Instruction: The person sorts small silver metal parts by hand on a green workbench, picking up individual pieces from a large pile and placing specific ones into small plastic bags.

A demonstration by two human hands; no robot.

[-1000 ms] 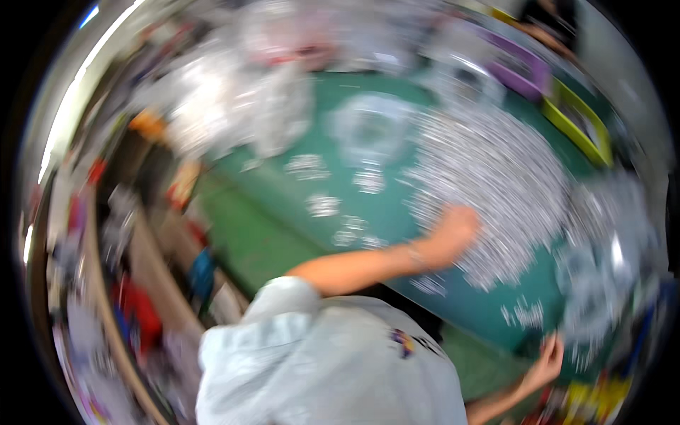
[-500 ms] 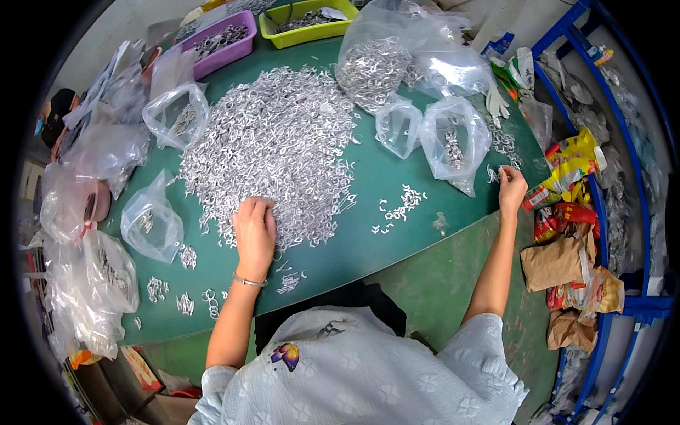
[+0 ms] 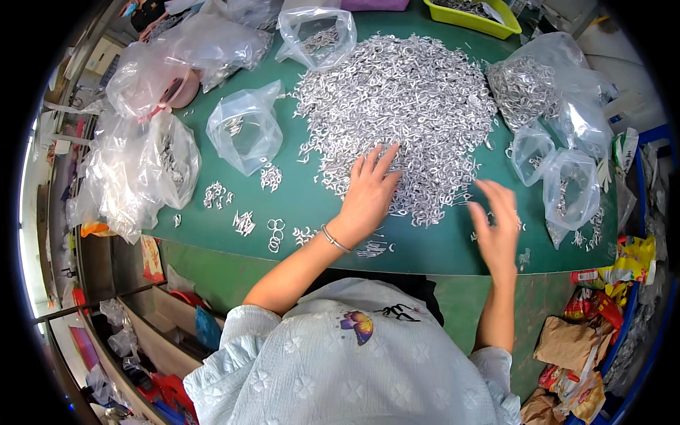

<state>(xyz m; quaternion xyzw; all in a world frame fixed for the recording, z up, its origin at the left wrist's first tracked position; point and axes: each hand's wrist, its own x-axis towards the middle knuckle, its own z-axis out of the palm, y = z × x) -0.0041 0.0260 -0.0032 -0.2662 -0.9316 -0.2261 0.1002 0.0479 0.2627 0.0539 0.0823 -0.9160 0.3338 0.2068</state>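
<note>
A wide heap of small silver metal pieces [image 3: 397, 106], many of them ring- or hook-shaped, covers the middle of the green table [image 3: 212, 188]. Fingers spread, my left hand [image 3: 368, 190] lies on the heap's near edge; a silver bracelet is on its wrist. My right hand [image 3: 498, 223] hovers just right of the heap, thumb and fingers apart, and I see nothing in it. It partly hides a few loose pieces beneath. Below my left wrist lies a small group of thin metal pins [image 3: 374, 248]. Farther left are a few larger rings [image 3: 275, 235] and a little pile of pieces [image 3: 244, 223].
Clear plastic bags holding metal pieces stand left [image 3: 246, 127], behind [image 3: 316, 39] and right [image 3: 571, 185] of the heap. A yellow-green tray [image 3: 476, 15] is at the back. Below the right edge are food packets [image 3: 630, 262] and a brown paper bag [image 3: 570, 340]. Open drawers [image 3: 166, 322] are lower left.
My view has turned left. My right hand has come from the table's right end to beside the heap and its fingers have parted. My left hand's fingers have spread on the heap.
</note>
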